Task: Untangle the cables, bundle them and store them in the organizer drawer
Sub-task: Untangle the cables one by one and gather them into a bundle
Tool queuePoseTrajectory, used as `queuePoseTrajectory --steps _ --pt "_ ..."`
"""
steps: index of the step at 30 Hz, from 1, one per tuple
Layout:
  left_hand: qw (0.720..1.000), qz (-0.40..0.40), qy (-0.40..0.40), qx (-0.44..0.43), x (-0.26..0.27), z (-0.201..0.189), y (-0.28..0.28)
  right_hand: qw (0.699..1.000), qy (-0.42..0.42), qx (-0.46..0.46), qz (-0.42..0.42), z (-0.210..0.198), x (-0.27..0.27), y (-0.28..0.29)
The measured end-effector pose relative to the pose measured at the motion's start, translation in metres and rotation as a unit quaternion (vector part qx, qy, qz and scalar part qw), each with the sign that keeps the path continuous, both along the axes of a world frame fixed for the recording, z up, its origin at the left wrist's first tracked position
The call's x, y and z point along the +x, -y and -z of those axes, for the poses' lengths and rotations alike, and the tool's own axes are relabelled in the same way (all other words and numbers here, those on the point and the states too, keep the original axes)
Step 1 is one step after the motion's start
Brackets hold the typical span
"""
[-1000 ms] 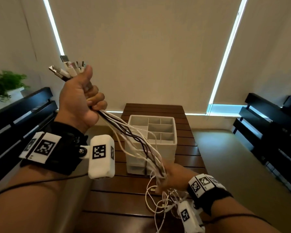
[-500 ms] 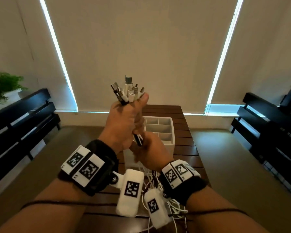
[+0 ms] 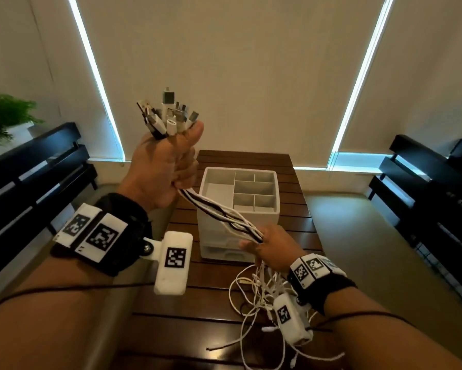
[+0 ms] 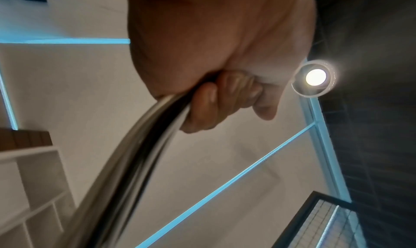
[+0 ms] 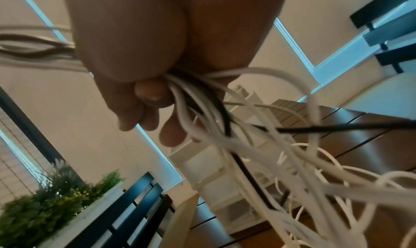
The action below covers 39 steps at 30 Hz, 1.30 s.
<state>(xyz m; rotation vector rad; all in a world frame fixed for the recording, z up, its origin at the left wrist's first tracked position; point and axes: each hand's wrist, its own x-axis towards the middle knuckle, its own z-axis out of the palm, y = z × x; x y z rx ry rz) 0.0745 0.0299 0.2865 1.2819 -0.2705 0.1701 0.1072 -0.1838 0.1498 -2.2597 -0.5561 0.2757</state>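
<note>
My left hand point(image 3: 165, 166) is raised in a fist round a bunch of white and black cables point(image 3: 219, 213); their plugs point(image 3: 168, 116) stick up above the thumb. The strands run down to the right into my right hand point(image 3: 264, 247), which grips them lower, in front of the white organizer point(image 3: 267, 214). Below that hand the loose ends point(image 3: 254, 297) lie tangled on the wooden table point(image 3: 216, 329). In the left wrist view my curled fingers point(image 4: 225, 98) clamp the blurred cables point(image 4: 135, 154). The right wrist view has fingers point(image 5: 157, 98) closed round the strands point(image 5: 202, 105).
The organizer has open compartments on top and shut drawers point(image 3: 222, 252) below. Black slatted benches stand at the left point(image 3: 24, 161) and at the right point(image 3: 435, 188). A green plant point(image 3: 3, 116) sits far left. Blinds cover the windows behind.
My right hand has slid down the cables from just under the left fist to in front of the organizer. The left hand stays raised and has shifted a little left.
</note>
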Motion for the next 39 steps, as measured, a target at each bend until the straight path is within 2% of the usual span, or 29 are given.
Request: queuePoseTrajectory --steps 3,6,8,10,14,18,21,23,25,27,31,33,36,39 --pt "0.991 -0.070 -0.033 0.113 -0.004 0.013 0.000 0.992 0.045 -0.114 -0.037 0.002 0.004 0.000" --pt "0.953 -0.116 -0.010 0.280 -0.013 0.025 0.017 0.962 0.106 -0.241 -0.078 0.002 0.008 -0.010" --pt "0.920 -0.100 0.011 0.378 -0.017 0.031 0.033 0.945 0.152 -0.275 -0.091 -0.002 0.008 -0.016" --pt "0.896 -0.087 -0.028 0.434 -0.018 0.039 0.047 0.940 0.197 -0.262 -0.093 -0.011 0.006 -0.016" --pt "0.890 -0.036 -0.146 0.430 -0.016 0.062 0.059 0.926 0.265 -0.260 -0.075 -0.033 0.007 -0.014" --pt "0.892 -0.022 -0.195 0.407 -0.012 0.081 0.059 0.931 0.238 -0.267 -0.072 -0.047 0.005 -0.020" --pt "0.889 -0.039 -0.177 0.421 -0.007 0.090 0.057 0.942 0.218 -0.239 -0.089 -0.049 0.006 -0.020" --pt "0.871 -0.061 -0.145 0.465 -0.002 0.091 0.051 0.957 0.199 -0.194 -0.085 -0.047 0.008 -0.015" --pt "0.849 -0.102 -0.123 0.504 0.002 0.087 0.044 0.985 0.122 -0.106 -0.057 -0.045 0.008 -0.006" --pt "0.843 -0.144 -0.102 0.508 0.004 0.080 0.038 0.999 0.033 -0.011 -0.037 -0.039 0.004 0.002" --pt "0.882 -0.210 -0.081 0.413 0.008 0.057 0.029 0.993 -0.071 0.092 0.014 -0.015 -0.004 0.014" --pt "0.894 -0.229 -0.073 0.379 0.011 0.043 0.026 0.989 -0.094 0.113 0.028 -0.006 -0.009 0.017" --pt "0.899 -0.258 -0.066 0.349 0.015 0.029 0.021 0.991 -0.080 0.100 0.022 -0.001 -0.008 0.019" --pt "0.911 -0.296 -0.085 0.274 0.021 0.020 0.008 0.998 -0.049 0.043 0.024 0.008 0.000 0.028"
